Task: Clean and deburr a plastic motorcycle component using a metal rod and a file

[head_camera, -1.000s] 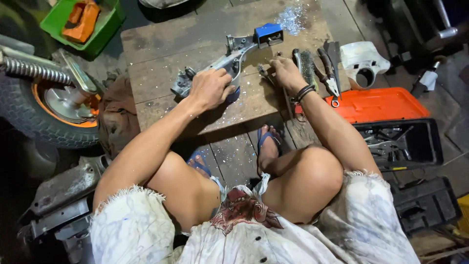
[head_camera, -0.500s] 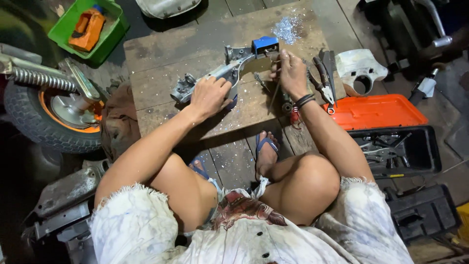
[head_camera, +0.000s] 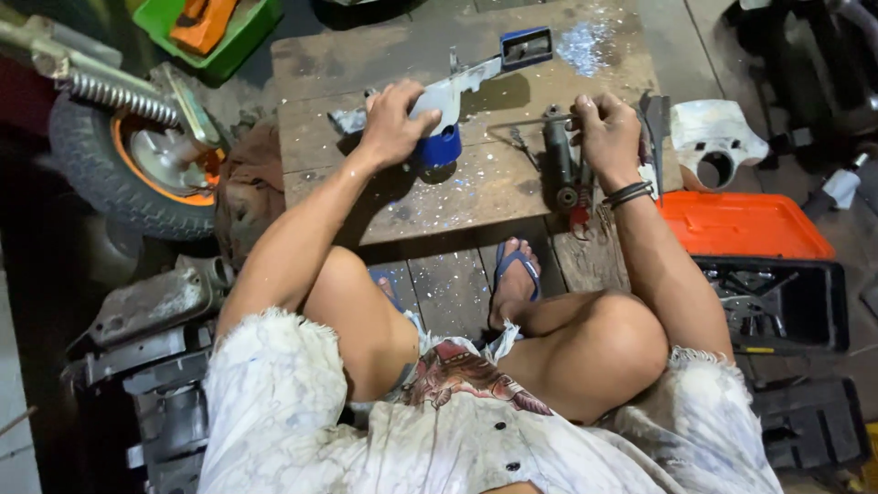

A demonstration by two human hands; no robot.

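On the wooden tabletop [head_camera: 402, 197], the left hand [head_camera: 393, 123] clamps the grey metal bracket [head_camera: 448, 90]; at three o'clock, the right hand [head_camera: 605, 135] curls over tools [head_camera: 560, 160]. Steady pressure there would help.

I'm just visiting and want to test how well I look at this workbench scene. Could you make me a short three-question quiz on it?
1. True or false: the left hand grips a grey metal part with a blue end.
2. What does the right hand rest on? A) the orange case lid B) the tools on the wooden board C) the wheel
3. What colour is the tray at the top left?

Key: 1 true. 2 B: the tools lie on the wooden board, apart from the orange case lid and the wheel. 3 green.
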